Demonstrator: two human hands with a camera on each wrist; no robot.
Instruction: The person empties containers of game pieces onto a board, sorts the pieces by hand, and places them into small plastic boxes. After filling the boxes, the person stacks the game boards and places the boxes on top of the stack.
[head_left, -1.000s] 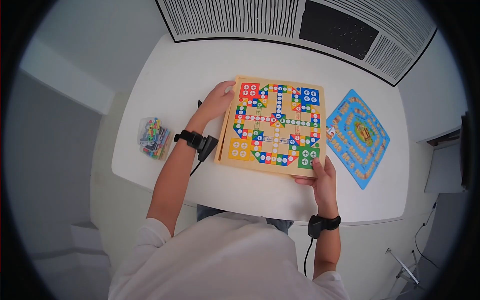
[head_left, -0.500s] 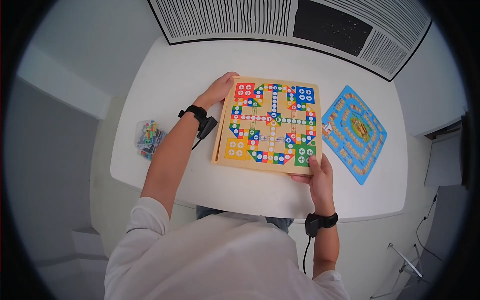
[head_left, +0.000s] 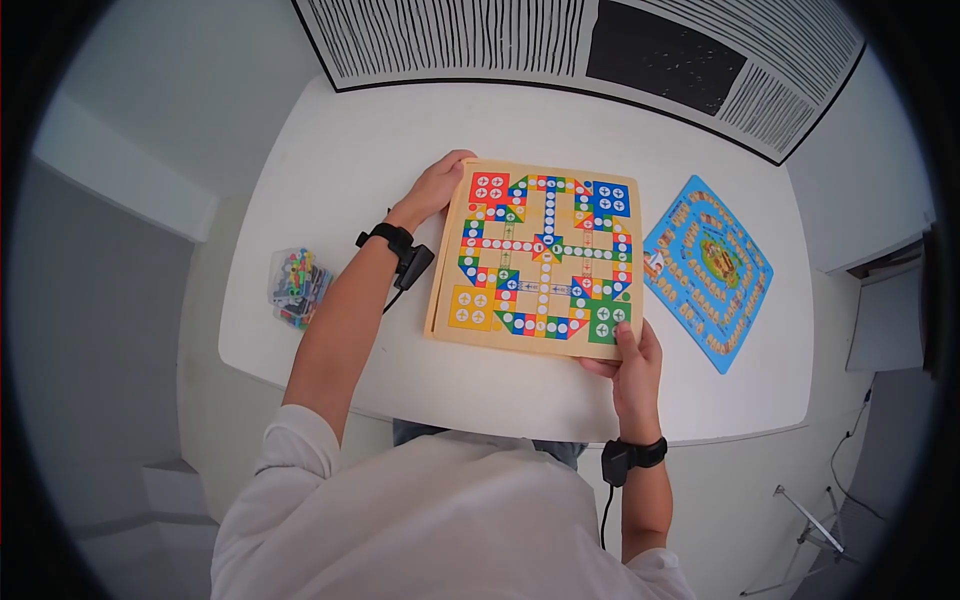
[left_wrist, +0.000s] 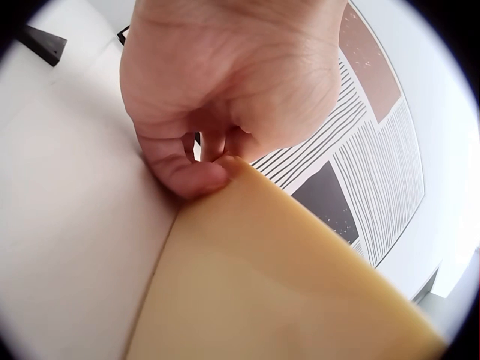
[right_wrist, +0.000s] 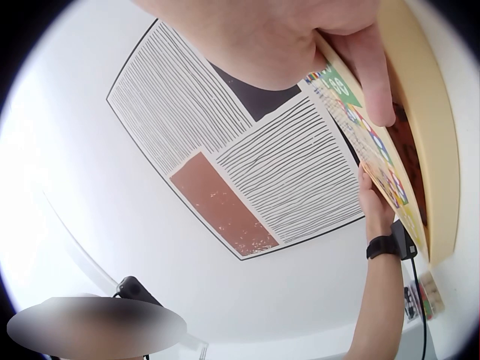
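A square wooden ludo board (head_left: 546, 262), printed in red, blue, yellow and green, lies face up between my hands. My left hand (head_left: 437, 190) grips its far left corner; in the left wrist view the fingers curl over a plain wooden edge (left_wrist: 247, 247). At the near right corner my right hand (head_left: 636, 372) holds the board, thumb on the printed face and the other fingers beneath. The right wrist view shows one finger along a gap between the printed panel (right_wrist: 379, 161) and a thick wooden side (right_wrist: 439, 150), with a dark reddish interior behind.
A clear plastic container (head_left: 298, 288) of small colourful pieces stands on the white table (head_left: 380, 120) at left. To the right lies a blue game sheet (head_left: 712, 272) with a winding track. A large black-and-white striped picture (head_left: 460, 45) stands along the far edge.
The head view has shifted slightly. Over the last half second the board has moved a little toward my body, both hands staying at its corners.
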